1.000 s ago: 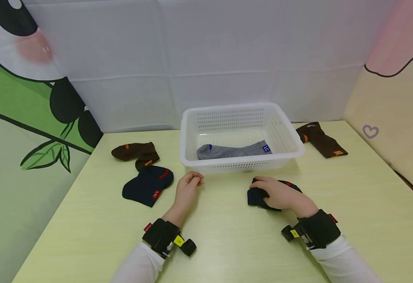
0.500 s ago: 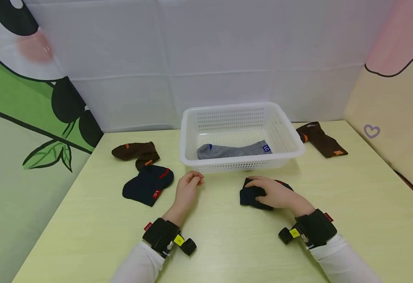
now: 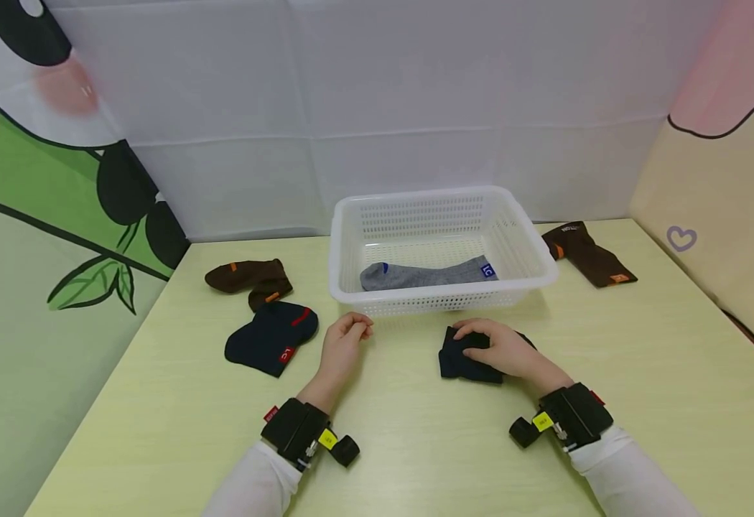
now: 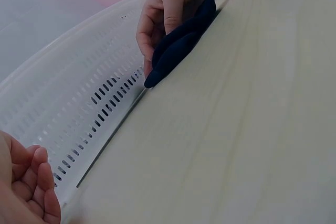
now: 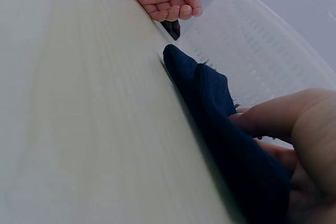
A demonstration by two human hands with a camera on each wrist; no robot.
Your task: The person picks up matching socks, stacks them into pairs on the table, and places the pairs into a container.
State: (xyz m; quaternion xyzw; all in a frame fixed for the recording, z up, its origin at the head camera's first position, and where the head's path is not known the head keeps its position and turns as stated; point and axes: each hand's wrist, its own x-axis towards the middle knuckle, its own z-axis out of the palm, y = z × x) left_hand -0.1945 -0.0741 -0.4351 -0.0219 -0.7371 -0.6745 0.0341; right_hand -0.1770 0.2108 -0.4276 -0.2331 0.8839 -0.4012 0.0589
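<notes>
Curved over a dark navy ankle sock (image 3: pixel 459 365), my right hand (image 3: pixel 508 350) holds it on the table in front of the basket. In the right wrist view the thumb and fingers meet the upper layers of this sock (image 5: pixel 220 124), which looks folded and bunched. Part of it is hidden under the palm. My left hand (image 3: pixel 341 346) rests near the basket's front left corner, fingers loosely curled and holding nothing. Left of it lies another navy sock (image 3: pixel 267 341) with a red LC label and a red stripe.
A white perforated basket (image 3: pixel 444 296) stands at the back middle, with a grey sock (image 3: pixel 425 277) inside. One brown sock (image 3: pixel 248 276) lies at the back left, another brown sock (image 3: pixel 593 258) right of the basket. A printed cloth wall (image 3: pixel 409 93) rises behind the table.
My right hand slid the navy sock a little to the left, then shifted slightly on it, uncovering more of its middle. The left hand stays in place.
</notes>
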